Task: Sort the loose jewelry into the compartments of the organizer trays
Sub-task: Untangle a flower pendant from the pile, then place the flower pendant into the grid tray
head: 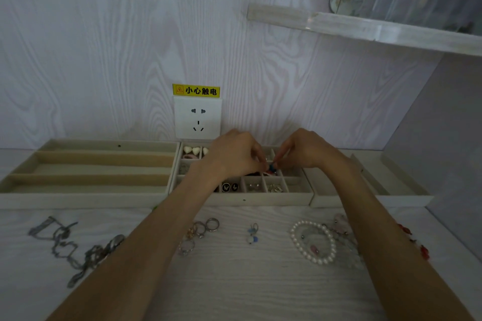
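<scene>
On the pale wood-grain table (pixel 234 281), both hands pinch one small blue-and-red earring (pixel 271 168) above the middle tray (pixel 242 200); left hand (pixel 234 157) steadies, right hand (pixel 303 151) should lower it squarely into one compartment.

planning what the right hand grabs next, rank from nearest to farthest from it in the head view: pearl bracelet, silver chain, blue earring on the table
From the right hand:
1. Blue earring, table centre, just left of the bracelet; nearly tied with it.
2. Pearl bracelet, table right, beside the forearm; too close to call against 1.
3. Silver chain, far left, clearly farthest.
</scene>
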Motion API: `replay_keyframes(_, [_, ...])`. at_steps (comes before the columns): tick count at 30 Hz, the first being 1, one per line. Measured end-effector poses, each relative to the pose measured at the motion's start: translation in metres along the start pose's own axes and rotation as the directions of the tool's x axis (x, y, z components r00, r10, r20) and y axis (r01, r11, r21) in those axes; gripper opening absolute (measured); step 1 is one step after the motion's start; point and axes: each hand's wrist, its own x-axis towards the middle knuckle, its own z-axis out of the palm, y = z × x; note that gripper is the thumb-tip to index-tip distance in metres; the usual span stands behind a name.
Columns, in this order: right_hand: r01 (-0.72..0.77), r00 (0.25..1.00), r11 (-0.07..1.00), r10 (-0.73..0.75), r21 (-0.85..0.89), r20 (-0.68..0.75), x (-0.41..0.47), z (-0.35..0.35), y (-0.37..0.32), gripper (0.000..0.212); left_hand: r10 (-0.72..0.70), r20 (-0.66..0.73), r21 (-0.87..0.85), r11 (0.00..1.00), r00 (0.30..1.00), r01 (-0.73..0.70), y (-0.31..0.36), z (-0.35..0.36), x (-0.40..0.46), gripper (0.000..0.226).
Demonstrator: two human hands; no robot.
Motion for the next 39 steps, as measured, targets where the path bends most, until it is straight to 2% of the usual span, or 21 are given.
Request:
replay_keyframes(6, [0.05, 0.998, 0.992, -0.045, 0.117, -0.047, -0.01, -0.025, 0.002, 0.015, 0.002, 0.076, 0.035, 0.999, 0.997, -0.005, 0.001, 0.004, 0.002, 0.018])
replay_keyframes(10, [0.032, 0.999, 0.984, -0.024, 0.175, -0.048, -0.02, -0.022, -0.003, 0.013, -0.004, 0.155, 0.02, 1.0, 0.988, 0.001, 0.002, -0.001, 0.001, 0.023])
replay_keyframes(12, [0.026, 0.999, 0.983, -0.02, 0.18, -0.036, -0.03, -0.02, -0.005, 0.014, 0.007, 0.144, -0.006, 1.0, 0.989, -0.006, 0.005, -0.01, -0.002, 0.023])
replay_keyframes(16, [-0.005, 1.0, 0.987, 0.008, 0.163, -0.017, -0.056, -0.037, -0.001, 0.016, -0.006, 0.033, -0.143, 0.99, 0.999, 0.011, 0.014, -0.032, -0.016, 0.02])
replay_keyframes(18, [-0.01, 0.999, 0.984, 0.018, 0.178, -0.049, -0.071, -0.042, 0.0, 0.014, 0.018, 0.038, -0.211, 0.977, 0.999, -0.009, 0.018, -0.041, -0.027, 0.017])
replay_keyframes(21, [0.036, 0.996, 0.966, -0.013, 0.257, -0.087, -0.094, -0.022, -0.01, 0.004, 0.054, 0.106, -0.228, 0.973, 0.993, -0.028, 0.015, -0.052, -0.053, 0.013])
replay_keyframes(25, [0.105, 0.994, 0.942, -0.097, 0.319, -0.04, -0.108, 0.024, -0.041, 0.008, -0.014, 0.138, -0.169, 0.985, 0.99, 0.037, -0.009, -0.073, -0.097, 0.018])
replay_keyframes(30, [0.343, 0.939, 0.92, -0.336, 0.189, -0.065, -0.112, 0.06, -0.093, 0.012, -0.136, 0.136, -0.124, 0.98, 0.981, 0.153, -0.046, -0.105, -0.152, 0.02])
replay_keyframes(32, [0.459, 0.887, 0.874, -0.44, 0.159, -0.143, -0.118, 0.077, -0.112, 0.016, -0.175, 0.126, -0.1, 0.977, 0.976, 0.188, -0.058, -0.115, -0.174, 0.02])
replay_keyframes(34, [0.566, 0.816, 0.823, -0.55, 0.051, -0.178, -0.122, 0.098, -0.127, 0.021, -0.196, 0.109, -0.086, 0.975, 0.974, 0.206, -0.067, -0.12, -0.191, 0.018])
replay_keyframes(36, [0.617, 0.777, 0.786, -0.617, -0.042, -0.127, -0.124, 0.114, -0.135, 0.027, -0.209, 0.135, -0.082, 0.972, 0.969, 0.221, -0.071, -0.12, -0.2, 0.019])
replay_keyframes(39, [0.623, 0.771, 0.776, -0.631, -0.103, -0.086, -0.123, 0.123, -0.138, 0.03, -0.214, 0.173, -0.114, 0.965, 0.961, 0.236, -0.072, -0.117, -0.205, 0.019])
